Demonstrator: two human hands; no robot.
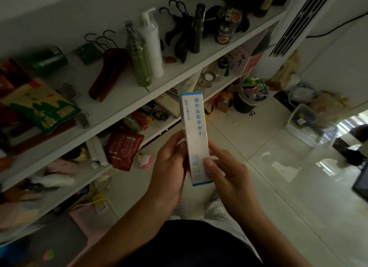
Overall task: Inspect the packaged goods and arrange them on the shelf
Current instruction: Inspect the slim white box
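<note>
A long white toothpaste box with blue print and blue ends stands almost upright in front of me, over the floor. My left hand grips its lower left side, fingertips curled onto the edge. On the lower right side, my right hand pinches it, thumb pressed on the front face. The white shelf unit runs along the left. Its top board carries a green and a white pump bottle, dark hangers, green packets and a yellow-green bag.
Lower shelves hold a red packet, white boxes, cups and mixed clutter. A full dark bin stands on the tiled floor by the shelf end, a clear crate further right. A tall white air conditioner rises at the upper right.
</note>
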